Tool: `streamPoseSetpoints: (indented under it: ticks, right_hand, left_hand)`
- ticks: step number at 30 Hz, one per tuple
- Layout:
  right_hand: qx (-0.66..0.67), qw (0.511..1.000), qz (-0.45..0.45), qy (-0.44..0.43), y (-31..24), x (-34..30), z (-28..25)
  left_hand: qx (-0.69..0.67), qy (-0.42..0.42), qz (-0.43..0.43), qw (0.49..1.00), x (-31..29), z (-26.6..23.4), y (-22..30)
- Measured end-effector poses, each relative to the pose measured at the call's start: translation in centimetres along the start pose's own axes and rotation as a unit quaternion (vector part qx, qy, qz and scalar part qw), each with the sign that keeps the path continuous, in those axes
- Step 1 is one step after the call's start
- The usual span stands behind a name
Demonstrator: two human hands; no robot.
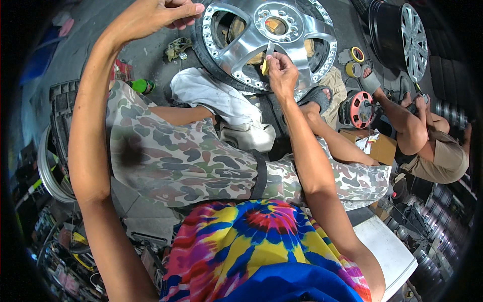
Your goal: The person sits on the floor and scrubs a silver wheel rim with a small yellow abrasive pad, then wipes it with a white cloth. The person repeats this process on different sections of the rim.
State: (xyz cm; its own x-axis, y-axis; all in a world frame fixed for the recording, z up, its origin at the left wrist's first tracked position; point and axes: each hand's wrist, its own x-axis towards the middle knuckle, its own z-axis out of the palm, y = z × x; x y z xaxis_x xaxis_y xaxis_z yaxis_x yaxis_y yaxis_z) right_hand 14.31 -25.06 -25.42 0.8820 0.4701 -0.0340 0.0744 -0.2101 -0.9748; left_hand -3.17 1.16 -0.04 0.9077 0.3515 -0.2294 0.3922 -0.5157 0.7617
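A polished silver car wheel (242,53) with a bolt-studded rim lies face up before me, on a black tyre (205,64). Over its lower spoke my right hand (283,75) pinches a small flat blade-like piece (270,49), pale and silvery at the tip. Something yellow (264,67) sticks out beside those fingers; whether it belongs to the same piece I cannot tell. At the wheel's upper left edge is my left hand (160,16), its fingers curled and drawn together. What they hold, if anything, is hidden. Brownish pieces (274,25) show through the wheel's openings.
White cloth (214,93) lies between my legs. Tape rolls (353,69), a red reel (362,109) and a cardboard box (383,149) are to the right. Another person (427,131) sits there near a standing dark wheel (390,38). A green bottle (142,86) lies at left.
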Motion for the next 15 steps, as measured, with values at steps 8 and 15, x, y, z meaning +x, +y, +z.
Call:
streamPoseSetpoints:
  ticks: [8,15]
  right_hand:
    - [-0.011,0.993,0.013,-0.116,-0.1,-0.3,-0.9]
    - [-0.020,0.996,-0.009,-0.081,-0.3,-0.2,-0.4]
  left_hand:
    - [0.017,0.008,-0.008,1.000,-0.1,0.1,0.7]
    - [0.038,0.005,0.004,0.999,-0.3,-0.1,0.2]
